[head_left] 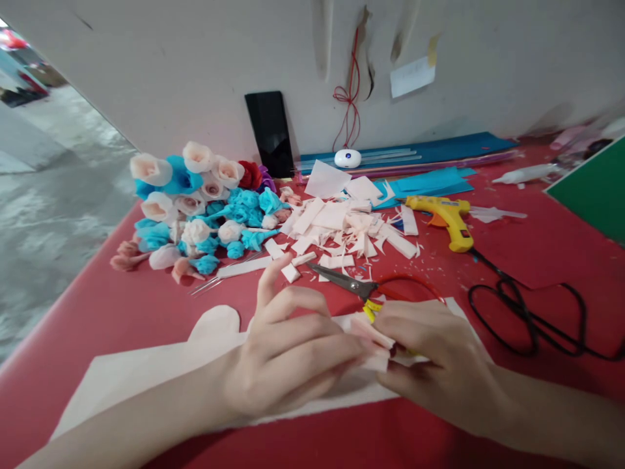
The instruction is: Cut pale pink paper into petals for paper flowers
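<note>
Over a pale sheet of crepe paper (146, 371), my two hands meet at a small folded strip of pale pink crepe paper (374, 333). My left hand (293, 348) pinches the strip from the left, its index finger raised. From the other side my right hand (442, 355) grips the strip's right end between thumb and fingers. A yellow object (371, 309) with dark marks shows beside and beneath my right hand; most of it is hidden. Just beyond lie scissors (354, 284) with red handles. A rounded paper piece (217, 322) rests at the sheet's far edge.
Paper flowers (195, 202) in white, blue and other colours crowd the back left. Cut paper scraps (342, 225) lie mid-table. A yellow glue gun (452, 218) with a black cord (532, 319) sits right. A black phone (270, 133) leans on the wall; a green board (596, 192) stands far right.
</note>
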`<state>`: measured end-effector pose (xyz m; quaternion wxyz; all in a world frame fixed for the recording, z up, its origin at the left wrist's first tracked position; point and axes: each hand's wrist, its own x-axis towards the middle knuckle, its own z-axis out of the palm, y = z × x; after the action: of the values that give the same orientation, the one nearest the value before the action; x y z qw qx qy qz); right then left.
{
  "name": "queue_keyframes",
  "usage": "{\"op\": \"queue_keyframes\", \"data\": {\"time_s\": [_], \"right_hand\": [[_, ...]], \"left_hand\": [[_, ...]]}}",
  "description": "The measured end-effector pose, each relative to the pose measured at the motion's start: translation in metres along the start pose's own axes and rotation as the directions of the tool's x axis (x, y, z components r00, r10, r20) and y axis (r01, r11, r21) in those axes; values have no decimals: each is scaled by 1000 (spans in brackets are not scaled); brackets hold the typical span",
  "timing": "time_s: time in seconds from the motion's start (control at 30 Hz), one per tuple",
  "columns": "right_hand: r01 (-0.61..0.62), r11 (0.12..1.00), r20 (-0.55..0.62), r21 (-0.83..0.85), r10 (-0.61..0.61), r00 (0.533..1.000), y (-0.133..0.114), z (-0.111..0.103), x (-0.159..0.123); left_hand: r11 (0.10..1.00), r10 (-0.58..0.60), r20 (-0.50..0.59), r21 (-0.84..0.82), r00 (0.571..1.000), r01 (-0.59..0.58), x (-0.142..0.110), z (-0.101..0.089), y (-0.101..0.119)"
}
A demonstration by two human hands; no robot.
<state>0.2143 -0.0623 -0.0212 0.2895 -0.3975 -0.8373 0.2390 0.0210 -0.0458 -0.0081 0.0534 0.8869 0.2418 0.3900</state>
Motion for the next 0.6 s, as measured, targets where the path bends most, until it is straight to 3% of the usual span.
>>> {"op": "queue_keyframes", "data": {"time_s": [0.47,0.6], "right_hand": [[26,998,-11,-58,-27,1000,0,-2,0],[31,998,-17,-61,-32,999,0,-2,1]], "left_hand": [[993,-19,-124,114,992,33,0,6,7],[987,-27,-113,153,993,44,0,4,8]]}}
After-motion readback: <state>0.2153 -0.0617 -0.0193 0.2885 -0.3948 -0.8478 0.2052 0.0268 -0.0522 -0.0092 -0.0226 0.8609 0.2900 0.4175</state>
